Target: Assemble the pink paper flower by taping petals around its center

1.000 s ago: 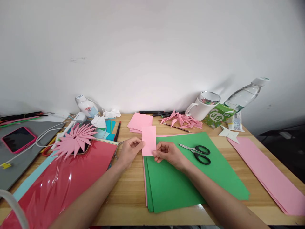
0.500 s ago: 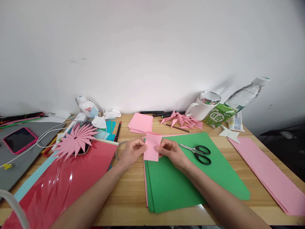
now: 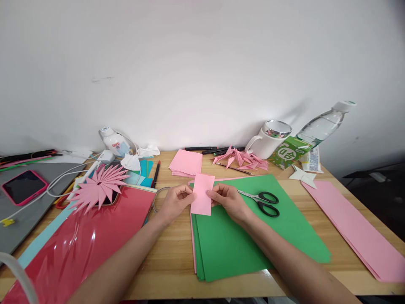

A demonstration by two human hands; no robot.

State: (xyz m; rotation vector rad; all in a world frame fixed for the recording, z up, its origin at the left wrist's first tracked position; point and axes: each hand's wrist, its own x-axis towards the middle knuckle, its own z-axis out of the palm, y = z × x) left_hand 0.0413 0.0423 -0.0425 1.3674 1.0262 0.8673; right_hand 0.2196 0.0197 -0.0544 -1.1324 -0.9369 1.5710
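Between my two hands is a small pink rectangle of paper, held upright above the top-left part of a stack of green paper. My left hand pinches its left edge, thumb in front. On the right edge, my right hand grips it the same way, with fingers curled behind. Whether the paper is folded or a single layer I cannot tell. Scissors with black handles lie on the green sheets just right of my right hand. Beyond the paper sits a pile of pink squares.
Folded pink paper pieces, a white mug, a green box and a tilted water bottle line the wall. Pink strips lie at right. At left are a pink paper pinwheel shape, a red folder and a phone.
The pink paper's top edge, slightly uneven before, now looks flat and straight. Both hands keep their pinch in nearly the same place, and the view has shifted slightly.
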